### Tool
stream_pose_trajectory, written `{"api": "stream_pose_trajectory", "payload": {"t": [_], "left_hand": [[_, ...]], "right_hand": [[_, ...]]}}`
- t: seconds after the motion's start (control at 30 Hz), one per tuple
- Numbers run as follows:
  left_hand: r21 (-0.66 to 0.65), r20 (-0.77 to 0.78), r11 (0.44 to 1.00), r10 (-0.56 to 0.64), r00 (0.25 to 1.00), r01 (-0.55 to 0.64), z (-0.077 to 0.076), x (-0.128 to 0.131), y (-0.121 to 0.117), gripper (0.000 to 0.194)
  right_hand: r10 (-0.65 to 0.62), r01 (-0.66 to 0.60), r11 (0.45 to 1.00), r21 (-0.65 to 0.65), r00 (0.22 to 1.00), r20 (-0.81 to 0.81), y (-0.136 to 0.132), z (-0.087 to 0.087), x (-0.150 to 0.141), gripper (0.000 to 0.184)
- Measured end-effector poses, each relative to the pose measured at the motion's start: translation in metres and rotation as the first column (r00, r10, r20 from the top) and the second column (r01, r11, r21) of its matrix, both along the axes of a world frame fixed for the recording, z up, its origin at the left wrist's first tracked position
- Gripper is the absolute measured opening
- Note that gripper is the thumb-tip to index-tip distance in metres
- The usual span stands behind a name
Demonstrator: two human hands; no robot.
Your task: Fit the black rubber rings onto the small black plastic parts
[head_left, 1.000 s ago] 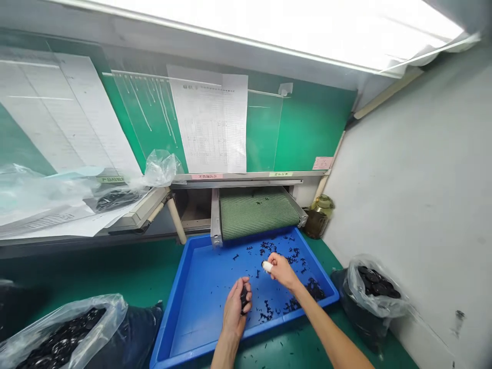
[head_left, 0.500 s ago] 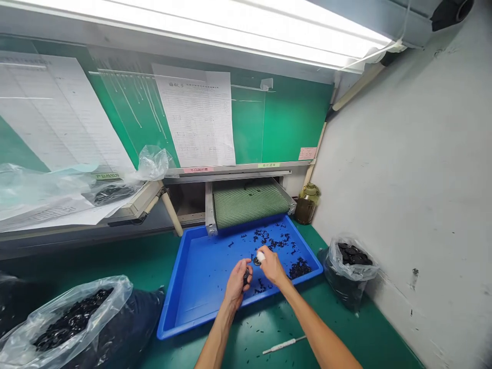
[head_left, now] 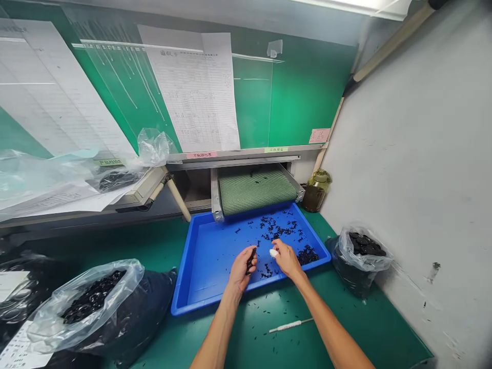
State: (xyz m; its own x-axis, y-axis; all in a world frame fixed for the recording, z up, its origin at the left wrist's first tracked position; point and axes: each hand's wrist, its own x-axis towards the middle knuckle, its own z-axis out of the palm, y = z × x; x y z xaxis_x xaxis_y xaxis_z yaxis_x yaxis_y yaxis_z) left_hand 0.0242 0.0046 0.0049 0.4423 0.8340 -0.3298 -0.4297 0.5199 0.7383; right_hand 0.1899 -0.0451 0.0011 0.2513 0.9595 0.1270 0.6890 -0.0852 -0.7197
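Observation:
My left hand (head_left: 243,267) is over the blue tray (head_left: 182,274), its fingers curled round several small black parts (head_left: 251,260) whose exact kind I cannot make out. To its right, also over the tray, is my right hand (head_left: 287,259). Its forefinger and thumb stand a little apart, and no part shows between them. A white covering (head_left: 273,253) is on one of its digits, probably the thumb. Small black pieces (head_left: 271,225) lie scattered in the tray, with a denser heap (head_left: 307,254) in its right corner.
A green ribbed conveyor belt (head_left: 257,189) ends over the tray's far edge. Bags of black parts stand at left (head_left: 96,297) and right (head_left: 363,251). A white-handled tool (head_left: 290,326) lies in front among black scraps. An amber jar (head_left: 317,190) stands by the wall.
The right hand has moved away from the left, and the round dark piece at its fingertips no longer shows. The left hand has turned, showing black parts in its fingers. The view has tilted down.

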Motion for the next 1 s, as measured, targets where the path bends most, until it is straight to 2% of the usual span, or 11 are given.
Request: {"api": "stream_pose_trajectory", "payload": {"t": [0.13, 0.23, 0.37, 0.47, 0.57, 0.67, 0.77, 0.87, 0.93, 1.0], "left_hand": [[-0.09, 0.067, 0.994, 0.07, 0.995, -0.064, 0.002, -0.003, 0.002, 0.017], [-0.163, 0.105, 0.979, 0.138, 0.985, -0.12, 0.003, -0.006, 0.006, 0.013], [-0.21, 0.146, 0.964, 0.199, 0.969, -0.166, 0.004, -0.009, 0.01, 0.011], [-0.189, 0.159, 0.971, 0.179, 0.971, -0.148, 0.005, -0.01, 0.007, 0.005], [-0.142, 0.152, 0.986, 0.107, 0.983, -0.085, 0.006, -0.009, 0.002, 0.011], [-0.094, 0.127, 0.996, 0.025, 0.992, -0.013, 0.009, 0.001, -0.002, 0.013], [-0.042, 0.086, 0.996, -0.073, 0.994, 0.077, 0.02, 0.029, -0.01, 0.021], [0.063, 0.022, 0.975, -0.213, 0.977, 0.211, 0.044, 0.08, -0.025, 0.03], [0.189, -0.059, 0.923, -0.33, 0.942, 0.335, 0.065, 0.121, -0.038, 0.035], [0.258, -0.105, 0.865, -0.418, 0.902, 0.431, 0.085, 0.164, -0.051, 0.037]], "right_hand": [[-0.035, 0.033, 0.999, 0.038, 0.997, 0.062, -0.018, 0.001, 0.013, 0.042], [-0.05, 0.049, 0.999, 0.018, 0.996, 0.07, -0.037, 0.001, 0.01, 0.035], [0.066, -0.066, 0.998, 0.002, 0.994, 0.083, -0.076, 0.002, -0.009, 0.037], [0.203, -0.205, 0.979, -0.003, 0.97, 0.135, -0.112, -0.001, -0.026, 0.041], [0.269, -0.266, 0.963, -0.044, 0.949, 0.165, -0.143, -0.015, -0.04, 0.041], [0.248, -0.231, 0.967, -0.107, 0.95, 0.192, -0.16, -0.042, -0.05, 0.034], [0.194, -0.173, 0.979, -0.108, 0.955, 0.226, -0.162, -0.069, -0.054, 0.027], [0.087, -0.08, 0.996, -0.038, 0.968, 0.237, -0.157, -0.087, -0.058, 0.02], [-0.007, -0.004, 0.999, 0.04, 0.963, 0.27, -0.153, -0.099, -0.06, 0.016], [-0.08, 0.041, 0.991, 0.128, 0.944, 0.319, -0.147, -0.113, -0.062, 0.01]]}}
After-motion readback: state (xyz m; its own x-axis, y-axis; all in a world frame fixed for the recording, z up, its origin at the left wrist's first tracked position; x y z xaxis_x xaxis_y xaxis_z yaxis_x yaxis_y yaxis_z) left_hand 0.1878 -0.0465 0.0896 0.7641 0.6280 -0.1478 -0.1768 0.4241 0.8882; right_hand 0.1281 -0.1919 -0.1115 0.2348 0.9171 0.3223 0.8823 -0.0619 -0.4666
